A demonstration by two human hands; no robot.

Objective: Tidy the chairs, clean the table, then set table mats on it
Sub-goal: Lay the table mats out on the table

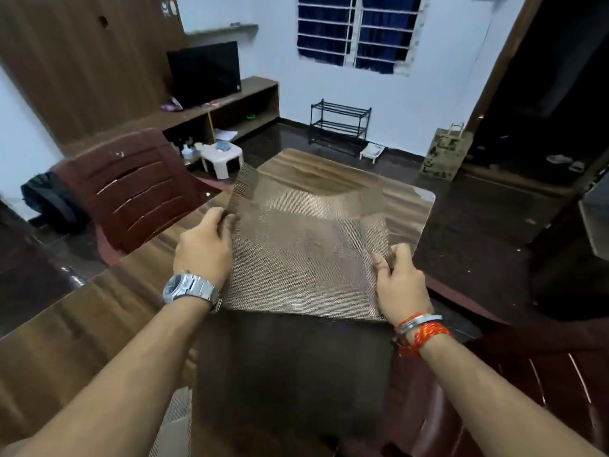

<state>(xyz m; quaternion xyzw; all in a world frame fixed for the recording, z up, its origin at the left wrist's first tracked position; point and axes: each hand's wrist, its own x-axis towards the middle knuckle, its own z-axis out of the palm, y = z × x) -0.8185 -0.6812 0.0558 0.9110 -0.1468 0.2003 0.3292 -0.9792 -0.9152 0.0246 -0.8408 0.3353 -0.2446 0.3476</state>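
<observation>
A brown woven table mat (306,252) hangs above the wooden table (405,199), held by both hands. My left hand (202,249) grips its left edge, where a corner lifts as a second layer peels up. My right hand (400,278) pinches its right edge. Another woven mat (176,423) lies on the table near its front edge, under my left forearm. A dark red plastic chair (131,189) stands at the table's left side. A second dark red chair (543,374) sits at the lower right, close to the table.
A TV (204,74) stands on a low wooden unit at the back left. A white stool (222,156) sits beyond the table. A black rack (339,125) and a paper bag (446,153) stand by the far wall. A dark backpack (49,199) lies on the floor at left.
</observation>
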